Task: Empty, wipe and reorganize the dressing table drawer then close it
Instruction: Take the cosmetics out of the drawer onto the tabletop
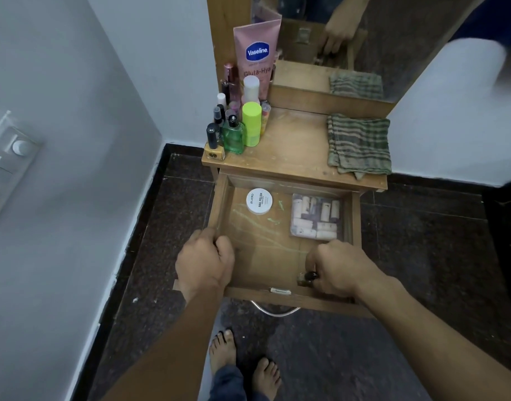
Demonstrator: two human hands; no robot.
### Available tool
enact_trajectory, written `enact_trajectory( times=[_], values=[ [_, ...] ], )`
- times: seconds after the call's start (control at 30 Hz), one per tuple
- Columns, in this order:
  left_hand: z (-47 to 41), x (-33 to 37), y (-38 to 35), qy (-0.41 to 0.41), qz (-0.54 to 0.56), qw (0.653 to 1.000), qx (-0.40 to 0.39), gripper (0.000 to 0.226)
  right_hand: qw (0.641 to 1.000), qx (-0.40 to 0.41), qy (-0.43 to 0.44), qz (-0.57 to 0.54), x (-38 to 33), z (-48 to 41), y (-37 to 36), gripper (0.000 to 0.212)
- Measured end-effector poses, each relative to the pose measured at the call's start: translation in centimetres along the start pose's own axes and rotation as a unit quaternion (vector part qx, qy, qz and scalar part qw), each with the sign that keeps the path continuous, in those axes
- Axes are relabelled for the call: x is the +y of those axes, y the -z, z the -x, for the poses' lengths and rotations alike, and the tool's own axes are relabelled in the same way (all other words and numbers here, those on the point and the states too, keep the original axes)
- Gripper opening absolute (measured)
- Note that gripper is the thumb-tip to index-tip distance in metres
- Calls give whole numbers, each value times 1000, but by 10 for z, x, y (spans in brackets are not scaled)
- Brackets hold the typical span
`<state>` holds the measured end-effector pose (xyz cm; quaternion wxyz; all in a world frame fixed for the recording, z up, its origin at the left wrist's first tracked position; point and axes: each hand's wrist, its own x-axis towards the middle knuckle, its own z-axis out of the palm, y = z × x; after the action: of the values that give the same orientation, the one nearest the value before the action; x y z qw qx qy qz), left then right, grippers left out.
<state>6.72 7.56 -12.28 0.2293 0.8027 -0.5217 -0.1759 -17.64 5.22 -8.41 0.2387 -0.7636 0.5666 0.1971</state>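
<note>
Scuffed matt wood is being shown by the drawer [280,256] and tabletop [294,146]; coarse striped cloth by the rag [360,144]; glossy plastic by the tube [257,50].

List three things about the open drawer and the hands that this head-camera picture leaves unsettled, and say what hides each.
1. Head view: the small dark-capped bottle in the right hand is mostly covered by the fingers; its label is unreadable.
2. The left hand covers the drawer wall's near left corner, so its grip is unclear.
3. The clear packet holds pale tubes; their print is too small.
</note>
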Motion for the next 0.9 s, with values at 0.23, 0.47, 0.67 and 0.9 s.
enact_trajectory(
  times=[0.23, 0.47, 0.67, 0.9],
  values=[
    [-1, 0, 1, 5, -8, 1000, -11, 44, 997, 81, -10, -5, -1, -1, 16, 19],
    [-1, -1, 0, 4, -11, 1000, -13, 36, 962, 250, 10, -110, -25, -24, 91, 17],
    [-2, -2, 1, -5, 0, 1000, -17, 36, 932, 324, 31, -157, -54, -61, 149, 5],
    [-3, -5, -1, -14, 2, 1000, -22, 38, 940, 305, 14, -153, -72, -99, 166, 9]
  ],
)
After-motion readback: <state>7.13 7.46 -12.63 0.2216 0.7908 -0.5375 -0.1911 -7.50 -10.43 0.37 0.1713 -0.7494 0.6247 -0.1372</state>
